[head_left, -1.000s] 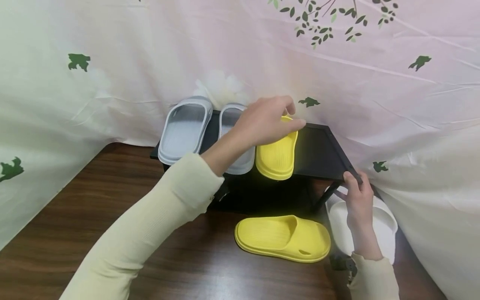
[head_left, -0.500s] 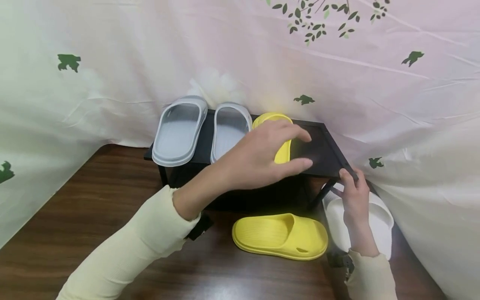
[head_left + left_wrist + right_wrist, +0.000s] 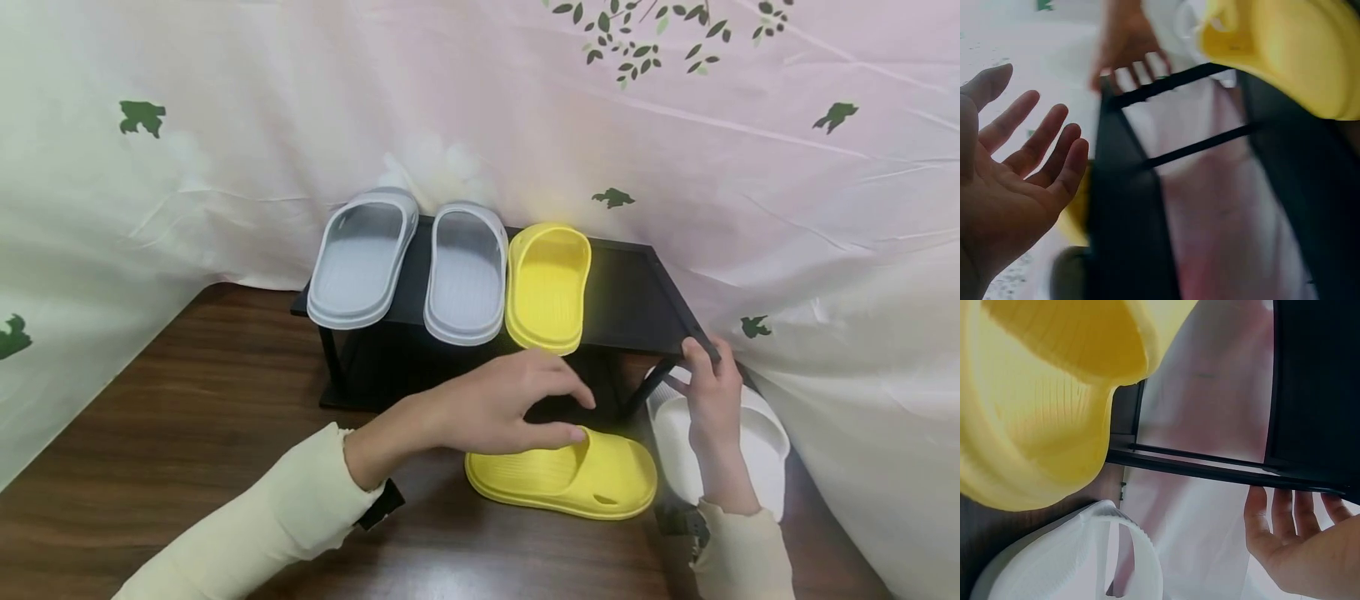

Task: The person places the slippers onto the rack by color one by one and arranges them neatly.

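Observation:
My left hand (image 3: pixel 510 404) hovers over a yellow slipper (image 3: pixel 600 483) that lies sideways on the table, with fingers loosely bent and nothing in its grasp. In the left wrist view the palm (image 3: pixel 1016 194) is bare and the fingers are spread. My right hand (image 3: pixel 716 417) grips the front right corner of a black two-tier shoe rack (image 3: pixel 637 292), thumb on top. Along the upper shelf stand a grey slipper (image 3: pixel 356 267), a second grey slipper (image 3: pixel 467 275) and another yellow slipper (image 3: pixel 551 292), toes toward the wall.
White slippers (image 3: pixel 757 450) lie on the table right of the rack, partly hidden by my right forearm. The lower shelf (image 3: pixel 405 367) sits in shadow. A printed cloth (image 3: pixel 480 100) hangs close behind the rack, above the dark wooden table (image 3: pixel 217 400).
My left hand has drawn back from the yellow slipper on the upper shelf, down toward the one on the table. The right hand keeps its hold on the rack.

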`<control>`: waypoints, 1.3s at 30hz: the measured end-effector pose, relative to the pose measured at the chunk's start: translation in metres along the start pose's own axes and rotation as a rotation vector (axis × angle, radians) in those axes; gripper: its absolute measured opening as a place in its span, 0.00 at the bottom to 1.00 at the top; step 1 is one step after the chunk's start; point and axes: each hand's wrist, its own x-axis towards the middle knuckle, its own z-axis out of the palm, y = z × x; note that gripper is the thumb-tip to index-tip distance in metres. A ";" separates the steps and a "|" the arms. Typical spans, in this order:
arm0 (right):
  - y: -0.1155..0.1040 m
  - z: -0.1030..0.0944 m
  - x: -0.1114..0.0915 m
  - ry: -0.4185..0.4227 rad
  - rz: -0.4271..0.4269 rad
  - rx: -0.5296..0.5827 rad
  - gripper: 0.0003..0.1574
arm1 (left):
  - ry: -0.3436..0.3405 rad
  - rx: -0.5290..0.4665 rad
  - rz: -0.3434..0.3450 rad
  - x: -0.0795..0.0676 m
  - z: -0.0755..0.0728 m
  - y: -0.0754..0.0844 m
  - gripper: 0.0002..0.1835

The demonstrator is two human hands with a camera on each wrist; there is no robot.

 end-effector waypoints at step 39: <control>0.000 0.001 -0.002 0.016 -0.011 -0.030 0.06 | -0.239 0.133 -0.503 -0.029 0.089 -0.078 0.37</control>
